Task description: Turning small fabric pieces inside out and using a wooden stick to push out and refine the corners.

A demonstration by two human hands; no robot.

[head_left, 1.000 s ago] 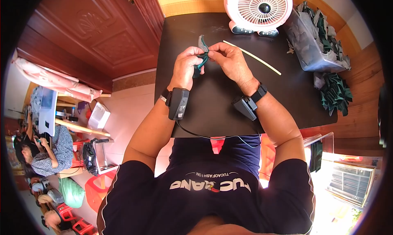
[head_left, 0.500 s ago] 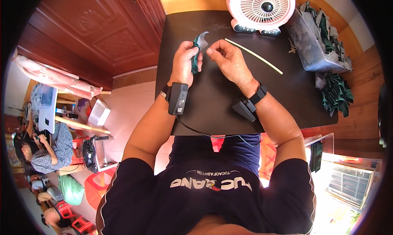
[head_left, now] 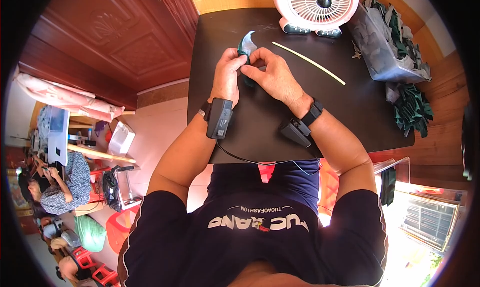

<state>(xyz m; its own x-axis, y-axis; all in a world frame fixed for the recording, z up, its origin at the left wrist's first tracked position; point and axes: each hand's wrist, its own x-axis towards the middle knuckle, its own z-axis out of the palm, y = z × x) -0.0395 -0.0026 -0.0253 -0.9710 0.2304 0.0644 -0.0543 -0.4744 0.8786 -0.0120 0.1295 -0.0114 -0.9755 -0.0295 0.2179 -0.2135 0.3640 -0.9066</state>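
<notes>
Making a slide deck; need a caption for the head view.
Both hands, left hand and right hand, pinch a small teal leaf-shaped piece over a black table.

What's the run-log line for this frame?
left hand: pinching teal strip | right hand: pinching same strip | black table: pale stick, white fan

table [head_left: 350, 112]: matt black, smooth | fan [head_left: 316, 7]: glossy white plastic | strip [head_left: 246, 43]: dark green, slightly shiny | door [head_left: 115, 42]: polished wood
</notes>
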